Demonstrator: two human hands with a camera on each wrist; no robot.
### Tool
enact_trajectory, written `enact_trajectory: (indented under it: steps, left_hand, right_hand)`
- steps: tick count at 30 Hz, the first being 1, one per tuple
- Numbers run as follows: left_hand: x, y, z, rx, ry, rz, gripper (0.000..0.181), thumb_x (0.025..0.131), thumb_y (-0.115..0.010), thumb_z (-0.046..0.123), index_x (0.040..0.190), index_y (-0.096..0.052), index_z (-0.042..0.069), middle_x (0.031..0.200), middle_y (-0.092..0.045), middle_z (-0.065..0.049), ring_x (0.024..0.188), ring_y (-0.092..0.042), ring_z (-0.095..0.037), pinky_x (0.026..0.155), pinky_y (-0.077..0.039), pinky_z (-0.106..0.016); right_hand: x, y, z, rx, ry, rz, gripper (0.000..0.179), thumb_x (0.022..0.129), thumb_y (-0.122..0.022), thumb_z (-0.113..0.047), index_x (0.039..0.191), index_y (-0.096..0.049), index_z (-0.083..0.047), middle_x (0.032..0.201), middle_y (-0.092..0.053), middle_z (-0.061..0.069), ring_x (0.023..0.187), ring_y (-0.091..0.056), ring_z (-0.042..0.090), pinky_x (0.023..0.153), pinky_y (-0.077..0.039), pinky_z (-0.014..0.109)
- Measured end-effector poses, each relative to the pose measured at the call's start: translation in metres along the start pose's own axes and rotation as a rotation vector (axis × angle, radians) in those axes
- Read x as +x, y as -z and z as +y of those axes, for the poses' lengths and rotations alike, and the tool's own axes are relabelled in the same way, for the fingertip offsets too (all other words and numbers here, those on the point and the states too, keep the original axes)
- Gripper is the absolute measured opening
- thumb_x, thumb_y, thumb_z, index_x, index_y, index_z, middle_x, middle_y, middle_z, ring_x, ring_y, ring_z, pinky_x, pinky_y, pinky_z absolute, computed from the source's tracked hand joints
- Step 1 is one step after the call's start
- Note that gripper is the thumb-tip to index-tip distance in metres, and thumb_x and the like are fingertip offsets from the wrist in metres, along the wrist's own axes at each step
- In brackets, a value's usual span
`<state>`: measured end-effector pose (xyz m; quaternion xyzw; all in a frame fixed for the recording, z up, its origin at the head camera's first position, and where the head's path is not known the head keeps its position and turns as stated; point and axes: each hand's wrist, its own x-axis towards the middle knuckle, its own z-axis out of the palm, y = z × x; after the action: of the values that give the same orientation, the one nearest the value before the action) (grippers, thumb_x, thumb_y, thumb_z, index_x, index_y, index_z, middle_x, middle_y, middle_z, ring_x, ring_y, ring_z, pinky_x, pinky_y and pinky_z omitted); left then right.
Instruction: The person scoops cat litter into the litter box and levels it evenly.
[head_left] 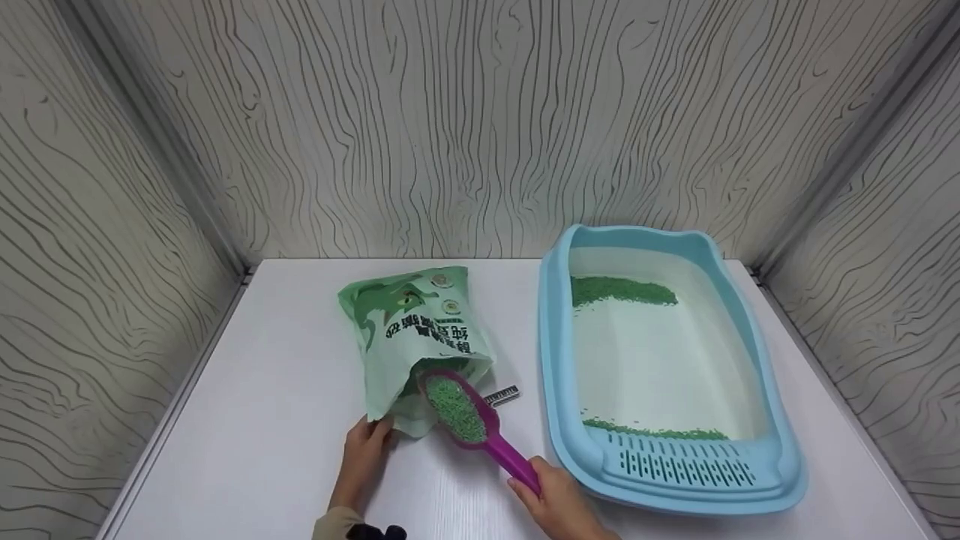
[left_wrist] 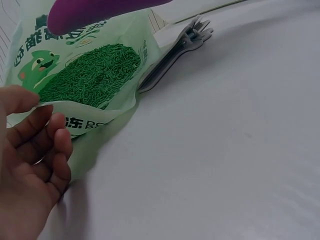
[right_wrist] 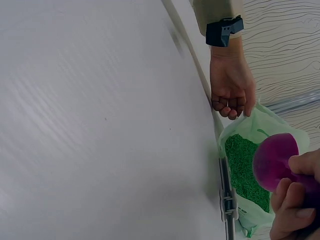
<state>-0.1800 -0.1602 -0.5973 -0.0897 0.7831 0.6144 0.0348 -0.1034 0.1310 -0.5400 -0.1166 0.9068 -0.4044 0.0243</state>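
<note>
A pale green bag of cat litter (head_left: 420, 322) lies on the table with its mouth toward me. My left hand (head_left: 364, 454) pinches the bag's edge at the left of the mouth; the left wrist view shows green pellets (left_wrist: 95, 75) inside. By its handle, my right hand (head_left: 561, 499) grips a purple scoop (head_left: 510, 459). Green pellets (head_left: 456, 409) fill the scoop's bowl, whose tip is at the bag's mouth. In the right wrist view the scoop (right_wrist: 274, 157) hides part of the bag's opening.
To the right stands a light blue litter box (head_left: 553, 360) with green pellets along its far end and a thin line near its slotted front. A narrow grey hinged tool (left_wrist: 175, 52) lies on the white table (head_left: 255, 375) beside the bag. Patterned walls (head_left: 420, 135) enclose the table.
</note>
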Motion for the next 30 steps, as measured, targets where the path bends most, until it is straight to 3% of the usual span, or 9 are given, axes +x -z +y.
enact_trajectory:
  steps: [2, 6, 16, 22, 30]
  left_hand:
    - [0.001, 0.001, -0.001, -0.027, 0.014, 0.003, 0.039, 0.099, -0.050, 0.027, 0.126, -0.056, 0.000, 0.121, -0.062, -0.016, 0.098, -0.055, -0.010, 0.081, -0.047, -0.019]
    - [0.002, 0.001, -0.001, -0.049, 0.019, 0.007, 0.038, 0.097, -0.053, 0.024, 0.124, -0.057, -0.002, 0.123, -0.063, -0.016, 0.095, -0.054, -0.005, 0.080, -0.047, -0.017]
    - [0.003, 0.000, 0.000, -0.012, 0.039, 0.032, 0.038, 0.096, -0.055, 0.023, 0.122, -0.059, -0.004, 0.128, -0.061, -0.019, 0.105, -0.057, -0.011, 0.081, -0.048, -0.019]
    - [0.004, -0.001, 0.000, -0.025, 0.066, 0.034, 0.035, 0.095, -0.056, 0.024, 0.117, -0.061, -0.003, 0.123, -0.063, -0.016, 0.098, -0.055, -0.009, 0.081, -0.048, -0.020]
    - [0.006, -0.001, -0.001, -0.010, 0.066, 0.053, 0.029, 0.093, -0.057, 0.020, 0.110, -0.065, -0.003, 0.114, -0.068, -0.014, 0.092, -0.056, -0.011, 0.078, -0.048, -0.020]
  right_hand:
    - [-0.001, 0.001, 0.000, -0.010, 0.017, 0.009, 0.023, 0.091, -0.064, -0.025, 0.084, -0.055, -0.005, 0.062, -0.047, -0.006, 0.054, -0.034, -0.004, 0.048, -0.034, 0.016]
    - [-0.003, 0.003, -0.001, -0.032, 0.029, 0.014, 0.023, 0.091, -0.064, -0.025, 0.083, -0.053, -0.006, 0.062, -0.045, -0.006, 0.054, -0.034, -0.004, 0.048, -0.034, 0.016]
    - [-0.006, 0.011, -0.009, -0.077, 0.010, 0.021, 0.023, 0.091, -0.064, -0.026, 0.086, -0.054, -0.006, 0.063, -0.049, -0.004, 0.056, -0.037, -0.002, 0.050, -0.035, 0.017]
    - [-0.007, 0.017, -0.012, -0.076, -0.026, 0.008, 0.024, 0.091, -0.063, -0.027, 0.088, -0.055, -0.005, 0.064, -0.051, -0.003, 0.057, -0.039, -0.002, 0.051, -0.036, 0.017]
    - [-0.011, 0.024, -0.015, -0.100, 0.059, 0.100, 0.022, 0.090, -0.066, -0.024, 0.089, -0.057, -0.003, 0.063, -0.054, -0.003, 0.056, -0.038, -0.004, 0.050, -0.036, 0.016]
